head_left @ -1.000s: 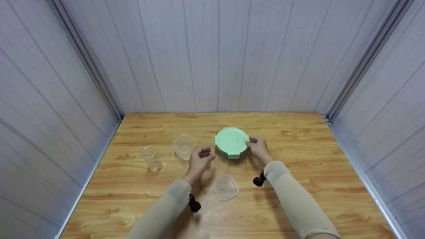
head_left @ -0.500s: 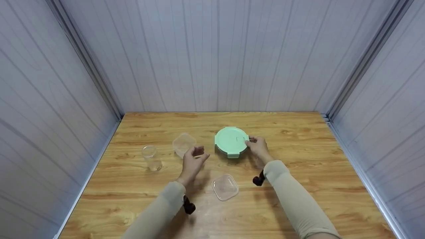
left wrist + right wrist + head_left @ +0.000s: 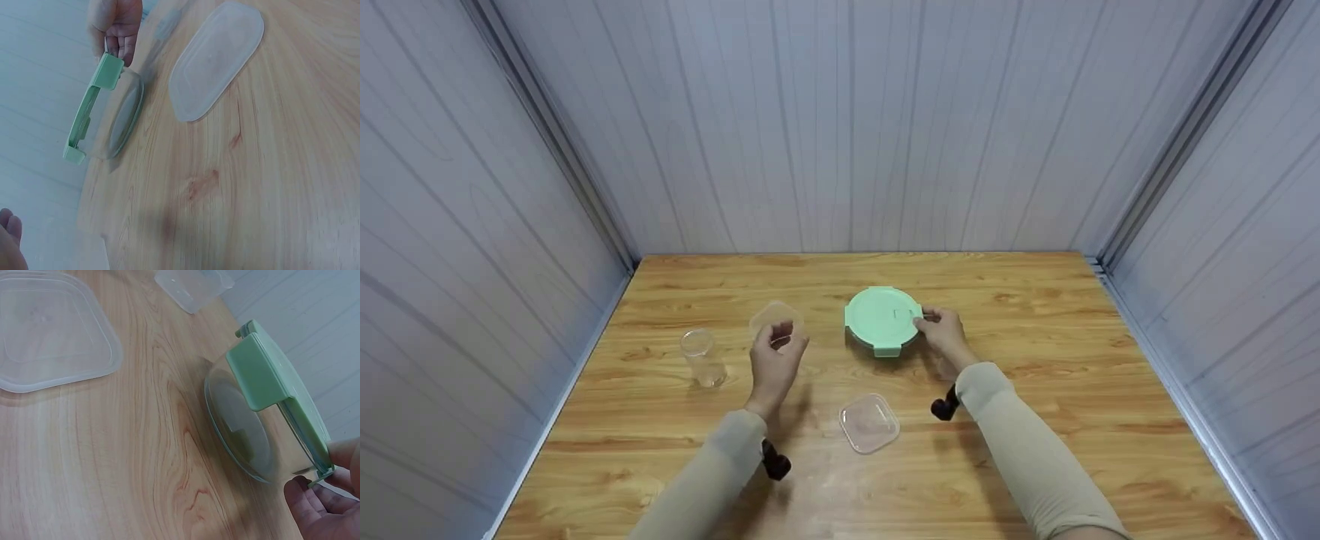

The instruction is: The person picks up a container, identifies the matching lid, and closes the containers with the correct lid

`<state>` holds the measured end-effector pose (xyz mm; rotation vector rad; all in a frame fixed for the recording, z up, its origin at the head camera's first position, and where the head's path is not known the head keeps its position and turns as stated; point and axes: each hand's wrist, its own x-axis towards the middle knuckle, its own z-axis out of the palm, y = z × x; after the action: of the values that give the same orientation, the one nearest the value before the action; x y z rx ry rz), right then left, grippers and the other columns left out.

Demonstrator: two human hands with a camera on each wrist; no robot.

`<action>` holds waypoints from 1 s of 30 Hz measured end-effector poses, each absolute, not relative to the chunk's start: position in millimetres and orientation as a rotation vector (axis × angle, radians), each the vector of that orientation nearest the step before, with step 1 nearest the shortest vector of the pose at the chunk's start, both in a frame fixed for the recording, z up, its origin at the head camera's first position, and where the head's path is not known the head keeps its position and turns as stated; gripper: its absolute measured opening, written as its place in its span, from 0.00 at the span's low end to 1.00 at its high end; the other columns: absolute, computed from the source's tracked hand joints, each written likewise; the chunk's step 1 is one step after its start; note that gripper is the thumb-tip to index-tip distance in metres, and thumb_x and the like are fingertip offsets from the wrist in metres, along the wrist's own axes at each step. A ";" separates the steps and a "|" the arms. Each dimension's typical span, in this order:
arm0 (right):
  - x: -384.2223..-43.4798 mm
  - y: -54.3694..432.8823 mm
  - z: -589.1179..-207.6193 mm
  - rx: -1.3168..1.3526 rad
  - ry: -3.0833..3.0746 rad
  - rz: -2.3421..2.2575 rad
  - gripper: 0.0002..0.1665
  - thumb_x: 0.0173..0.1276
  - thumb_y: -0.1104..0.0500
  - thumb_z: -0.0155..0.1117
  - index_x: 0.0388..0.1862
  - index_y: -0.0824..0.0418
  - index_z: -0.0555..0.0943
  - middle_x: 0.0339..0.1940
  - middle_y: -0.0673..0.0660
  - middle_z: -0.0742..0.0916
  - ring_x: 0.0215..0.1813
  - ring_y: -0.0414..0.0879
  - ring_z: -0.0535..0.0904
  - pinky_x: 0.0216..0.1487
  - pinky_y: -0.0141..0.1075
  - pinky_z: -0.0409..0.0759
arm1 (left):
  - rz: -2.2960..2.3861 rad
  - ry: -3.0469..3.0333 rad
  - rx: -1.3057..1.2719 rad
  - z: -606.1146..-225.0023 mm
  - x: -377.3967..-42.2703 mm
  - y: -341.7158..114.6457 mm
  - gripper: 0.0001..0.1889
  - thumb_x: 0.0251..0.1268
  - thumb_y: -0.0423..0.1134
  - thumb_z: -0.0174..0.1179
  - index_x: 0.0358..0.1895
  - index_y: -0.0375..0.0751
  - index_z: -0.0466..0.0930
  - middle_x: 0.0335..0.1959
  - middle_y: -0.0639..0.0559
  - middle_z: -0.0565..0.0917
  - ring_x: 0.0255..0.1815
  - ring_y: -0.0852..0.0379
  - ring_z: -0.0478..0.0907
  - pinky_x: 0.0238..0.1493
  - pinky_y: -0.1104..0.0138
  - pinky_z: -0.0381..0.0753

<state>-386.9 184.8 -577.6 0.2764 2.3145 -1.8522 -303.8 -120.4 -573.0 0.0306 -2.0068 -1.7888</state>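
A round glass food container point(image 3: 883, 319) with a mint-green clip-on lid point(image 3: 304, 396) stands upright on the wooden table. My right hand point(image 3: 945, 337) holds it at its right edge, thumb on top and fingers under a side clip, as the right wrist view shows. My left hand point(image 3: 774, 369) hovers in front of a clear square plastic container point(image 3: 769, 313) and hides part of it. Its fingers point(image 3: 12, 225) are loosely bent, with nothing seen between them; contact with the container cannot be made out. A clear square lid point(image 3: 870, 424) lies flat between the forearms.
A clear cylindrical jar point(image 3: 705, 360) stands on the left side of the wooden table point(image 3: 1020, 450). Another small clear thing point(image 3: 947, 370) is mostly hidden by my right wrist. Pale panel walls point(image 3: 851, 127) enclose the table's back and sides.
My left hand has moved left, away from the round container to in front of the square plastic one. My right hand and the round container have stayed in place.
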 end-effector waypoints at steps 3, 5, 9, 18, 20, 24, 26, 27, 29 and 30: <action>-386.9 184.2 -577.4 0.286 2.299 -1.872 0.27 0.86 0.61 0.58 0.78 0.70 0.73 0.72 0.69 0.80 0.74 0.60 0.77 0.77 0.50 0.77 | -1.750 -2.013 0.030 -573.2 -303.4 -125.2 0.17 0.67 0.26 0.72 0.55 0.23 0.80 0.57 0.26 0.82 0.60 0.32 0.80 0.68 0.42 0.80; -386.5 183.8 -577.2 0.284 2.297 -1.877 0.27 0.86 0.61 0.58 0.78 0.70 0.73 0.72 0.69 0.80 0.74 0.60 0.77 0.77 0.50 0.77 | -1.725 -2.003 0.036 -574.2 -304.9 -128.0 0.17 0.65 0.25 0.72 0.54 0.25 0.81 0.56 0.27 0.82 0.60 0.32 0.79 0.68 0.41 0.79; -385.9 183.4 -577.1 0.268 2.308 -1.873 0.27 0.86 0.61 0.58 0.79 0.70 0.73 0.73 0.69 0.80 0.75 0.60 0.77 0.77 0.51 0.77 | -1.690 -1.986 0.050 -576.0 -307.0 -133.7 0.20 0.62 0.23 0.74 0.56 0.28 0.81 0.56 0.31 0.80 0.62 0.32 0.75 0.69 0.38 0.75; -385.7 184.0 -577.7 0.262 2.346 -1.838 0.27 0.86 0.60 0.59 0.78 0.69 0.74 0.72 0.69 0.80 0.74 0.61 0.77 0.76 0.51 0.78 | -1.672 -2.048 0.090 -578.9 -308.4 -146.1 0.32 0.62 0.27 0.75 0.69 0.27 0.73 0.69 0.29 0.74 0.76 0.32 0.68 0.80 0.35 0.64; -385.8 184.1 -577.7 0.253 2.356 -1.823 0.28 0.86 0.60 0.59 0.78 0.70 0.73 0.72 0.70 0.80 0.74 0.62 0.77 0.76 0.51 0.78 | -1.698 -2.088 0.088 -578.9 -308.0 -149.5 0.35 0.64 0.28 0.76 0.72 0.28 0.70 0.72 0.30 0.71 0.80 0.32 0.64 0.82 0.33 0.61; -385.9 184.3 -577.1 0.237 2.372 -1.810 0.29 0.86 0.61 0.59 0.79 0.71 0.72 0.72 0.71 0.80 0.74 0.63 0.77 0.76 0.51 0.78 | -1.739 -2.177 0.086 -579.0 -308.5 -156.3 0.43 0.65 0.32 0.77 0.79 0.30 0.63 0.76 0.32 0.66 0.83 0.30 0.59 0.84 0.32 0.58; -386.0 184.4 -577.1 0.240 2.368 -1.814 0.29 0.86 0.60 0.58 0.79 0.72 0.72 0.72 0.71 0.80 0.75 0.63 0.77 0.76 0.51 0.78 | -1.743 -2.212 0.087 -580.3 -310.3 -160.0 0.46 0.64 0.34 0.78 0.81 0.31 0.60 0.77 0.32 0.65 0.84 0.30 0.58 0.83 0.33 0.60; -386.2 184.5 -577.2 0.238 2.372 -1.812 0.29 0.86 0.61 0.58 0.79 0.72 0.72 0.72 0.72 0.80 0.75 0.63 0.77 0.76 0.51 0.78 | -1.740 -2.227 0.088 -581.1 -311.4 -161.9 0.47 0.64 0.35 0.79 0.81 0.31 0.59 0.78 0.31 0.64 0.84 0.30 0.58 0.83 0.33 0.60; -386.3 184.6 -577.4 0.234 2.383 -1.804 0.28 0.86 0.60 0.59 0.79 0.72 0.72 0.72 0.72 0.80 0.74 0.63 0.77 0.76 0.51 0.78 | -1.744 -2.251 0.089 -582.8 -313.2 -165.7 0.49 0.64 0.36 0.79 0.83 0.31 0.57 0.79 0.30 0.62 0.85 0.29 0.56 0.83 0.33 0.62; -386.5 184.6 -577.5 0.230 2.388 -1.801 0.28 0.86 0.61 0.58 0.79 0.72 0.72 0.72 0.72 0.80 0.75 0.63 0.77 0.76 0.51 0.78 | -1.750 -2.260 0.091 -583.5 -314.0 -167.5 0.50 0.64 0.36 0.79 0.83 0.32 0.56 0.80 0.30 0.61 0.85 0.30 0.56 0.83 0.33 0.62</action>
<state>-386.5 184.6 -577.5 0.2298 2.3880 -1.8011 -314.0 -167.5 -583.5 0.0914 -2.2601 -1.7499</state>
